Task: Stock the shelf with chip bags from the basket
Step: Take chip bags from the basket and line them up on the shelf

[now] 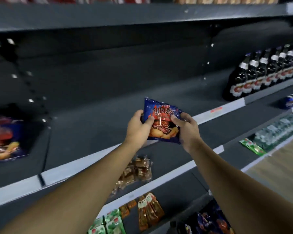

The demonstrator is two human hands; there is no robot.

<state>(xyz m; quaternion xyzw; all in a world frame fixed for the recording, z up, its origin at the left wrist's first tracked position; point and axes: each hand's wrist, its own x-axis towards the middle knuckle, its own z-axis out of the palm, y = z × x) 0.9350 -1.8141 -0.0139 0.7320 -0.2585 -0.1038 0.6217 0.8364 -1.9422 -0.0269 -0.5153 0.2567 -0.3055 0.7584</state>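
I hold one bag [161,115] in both hands, in the air before the shelf [95,129], just above its front edge. The step in hand, as I judge it, is to set this bag down on the bare board.

To do it well, I should carry it further in and leftward, toward the bags [3,137] at the left end (blurred, but seemingly the same kind), so the row grows from one side. I should stand it on its bottom seam, print facing out and leaning slightly back, so it does not slide over the edge. A puffed bag is likely light and slippery, so I should grip it gently, since squeezing could crush the chips or burst the seal. The bottles [260,73] stand well off to the right, out of my way.

My left hand [138,128] grips the bag's left edge, thumb on the front, the other fingers curled behind and hidden. My right hand [187,130] grips the right edge and lower corner, thumb pressing the front, fingers wrapped behind. The bag sits between my two hands, roughly upright and slightly tilted. Its top part rises clear above my fingers.
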